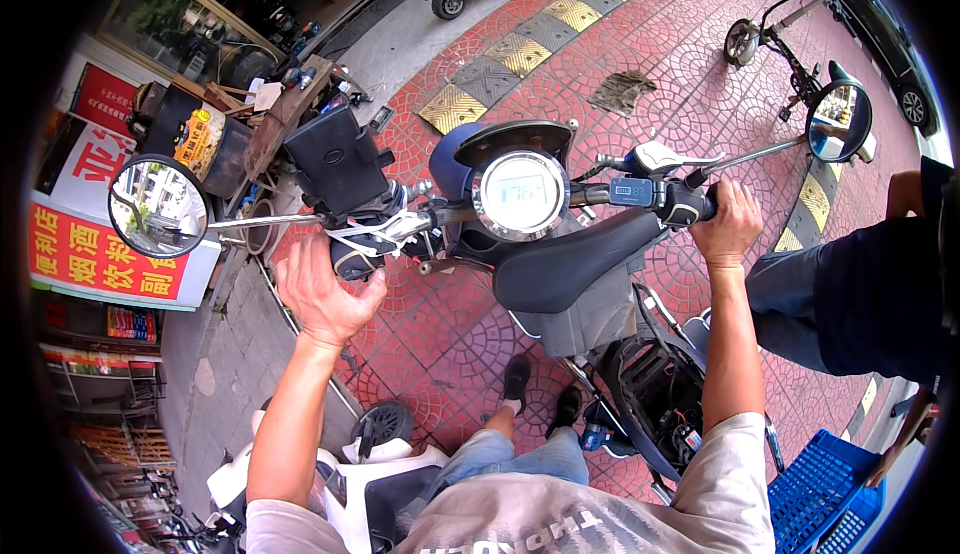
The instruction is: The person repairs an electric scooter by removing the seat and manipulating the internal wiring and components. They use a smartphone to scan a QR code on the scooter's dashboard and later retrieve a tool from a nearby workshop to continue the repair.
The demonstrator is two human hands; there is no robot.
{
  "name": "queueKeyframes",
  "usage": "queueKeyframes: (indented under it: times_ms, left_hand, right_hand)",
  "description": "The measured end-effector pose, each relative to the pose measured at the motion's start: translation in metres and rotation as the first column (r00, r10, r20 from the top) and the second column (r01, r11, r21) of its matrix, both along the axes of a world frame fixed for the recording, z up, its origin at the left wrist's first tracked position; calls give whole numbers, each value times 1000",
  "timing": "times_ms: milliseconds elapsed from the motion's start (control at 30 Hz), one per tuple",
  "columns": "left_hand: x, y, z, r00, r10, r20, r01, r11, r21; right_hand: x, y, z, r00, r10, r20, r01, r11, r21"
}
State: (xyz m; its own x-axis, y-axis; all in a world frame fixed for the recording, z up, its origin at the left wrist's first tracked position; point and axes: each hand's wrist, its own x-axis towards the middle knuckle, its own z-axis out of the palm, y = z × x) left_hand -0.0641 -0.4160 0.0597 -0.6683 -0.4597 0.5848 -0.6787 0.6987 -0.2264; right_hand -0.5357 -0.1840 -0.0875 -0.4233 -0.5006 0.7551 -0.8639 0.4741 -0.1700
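I stand at the left side of an electric scooter. My left hand (327, 289) is curled over its left handlebar grip (352, 258), thumb toward me. White strips (395, 229) are tied around the bar there. My right hand (727, 224) wraps the right grip (692, 203), beside a small blue display (631, 191) and a brake lever. Between the hands sits a round chrome-rimmed gauge (519, 193), its screen lit. Behind it is a black saddle (580, 264). Farther back, an uncovered compartment (665, 394) shows wires and parts inside. A black box-like holder (336, 162) stands by the left bar.
Mirrors (158, 206) (838, 122) stick out on both sides. A person in dark clothes (870, 274) stands at right, near a blue plastic crate (825, 494). A white scooter (375, 494) is close behind me at left. Ahead runs a yellow-black speed bump (515, 51); a folding bike (790, 49) stands beyond.
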Motion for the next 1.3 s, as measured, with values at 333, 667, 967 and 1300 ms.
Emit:
queueKeyframes:
  times_ms: [333,667,967,1300]
  left_hand:
    - [3,-3,-4,1000,-15,12,16,999,-37]
    - [3,-4,0,1000,4,11,-4,1000,-22]
    - [12,-5,-14,996,3,90,7,994,-108]
    - [23,-18,-21,997,-14,71,22,993,-113]
  right_hand:
    - [1,-1,2,1000,3,5,-3,1000,-2]
    - [-3,-2,-2,1000,7,1,-7,1000,-18]
    - [-11,5,-16,997,-69,-36,71,996,63]
    - [72,91,93,984,104,-143,-113,992,-55]
